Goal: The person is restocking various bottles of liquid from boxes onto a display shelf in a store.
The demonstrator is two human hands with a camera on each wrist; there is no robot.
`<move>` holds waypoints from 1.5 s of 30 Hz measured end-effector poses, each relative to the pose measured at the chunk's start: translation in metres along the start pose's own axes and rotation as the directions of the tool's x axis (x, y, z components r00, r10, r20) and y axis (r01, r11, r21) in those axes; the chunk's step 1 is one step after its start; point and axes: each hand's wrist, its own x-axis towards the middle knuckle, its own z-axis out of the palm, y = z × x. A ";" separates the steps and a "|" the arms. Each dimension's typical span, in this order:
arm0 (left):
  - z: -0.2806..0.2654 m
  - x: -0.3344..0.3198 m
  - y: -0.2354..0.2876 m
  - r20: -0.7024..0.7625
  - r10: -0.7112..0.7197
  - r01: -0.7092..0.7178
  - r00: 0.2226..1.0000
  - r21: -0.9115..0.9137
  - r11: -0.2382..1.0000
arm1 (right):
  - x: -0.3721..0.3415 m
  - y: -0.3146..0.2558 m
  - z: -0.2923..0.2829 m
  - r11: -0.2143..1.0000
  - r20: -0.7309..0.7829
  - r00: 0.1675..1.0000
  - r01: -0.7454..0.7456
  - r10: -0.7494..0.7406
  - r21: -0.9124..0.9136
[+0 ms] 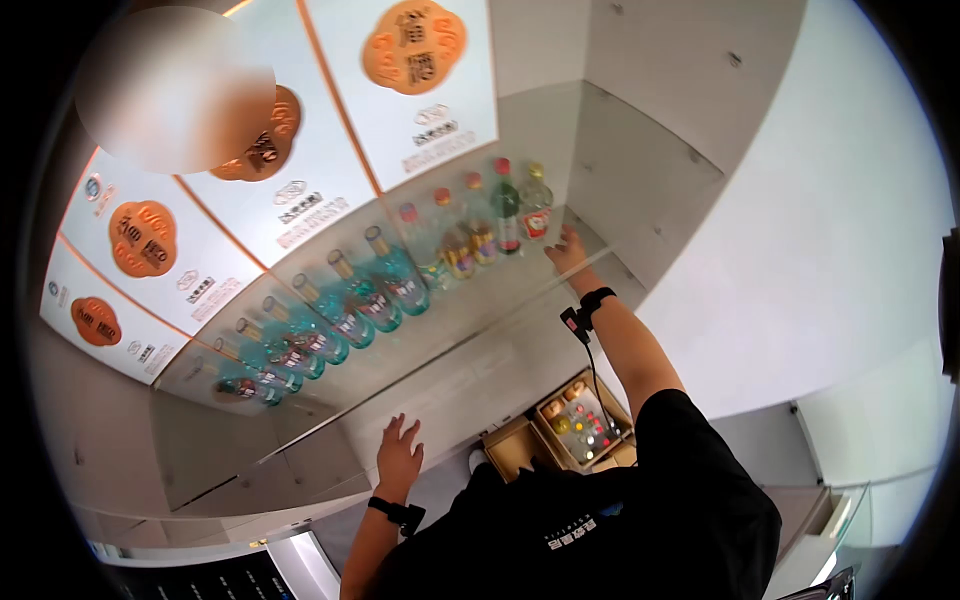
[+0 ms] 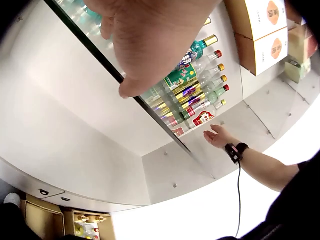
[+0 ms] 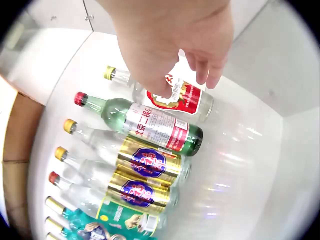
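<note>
My right hand (image 1: 568, 252) is at the right end of the glass shelf, fingers loosely bent and holding nothing. Beside it stands a clear bottle (image 1: 536, 205) with a yellow cap and red label; in the right wrist view the thumb overlaps this label. Next to that bottle is a green glass bottle (image 3: 150, 127) with a red cap, then two gold-labelled bottles (image 3: 147, 162) and a green-labelled bottle (image 3: 127, 217). My left hand (image 1: 399, 462) hangs in front of the shelf, fingers spread and holding nothing. Its thumb overlaps the shelf edge in the left wrist view.
Several turquoise bottles (image 1: 345, 315) continue the row leftward along the glass shelf (image 1: 460, 335). Lit posters (image 1: 330, 170) stand behind them. Below, on the floor, are an open cardboard box (image 1: 518, 450) and another box holding bottles (image 1: 545, 410). A curved white wall (image 1: 800, 230) borders the right side.
</note>
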 end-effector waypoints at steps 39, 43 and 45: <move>0.290 -0.113 0.006 0.994 -0.028 0.374 0.102 -0.012 0.928 | -0.483 0.523 -0.003 0.404 0.018 0.487 -0.703 0.873 -0.585; 0.292 -0.123 -0.015 0.990 -0.091 0.548 0.104 0.019 0.836 | -0.475 0.557 0.023 0.345 0.017 0.455 -0.650 0.890 -0.677; 0.288 -0.120 -0.008 0.973 -0.227 0.534 0.047 0.168 0.829 | -0.479 0.576 0.035 0.319 0.012 0.450 -0.613 0.893 -0.723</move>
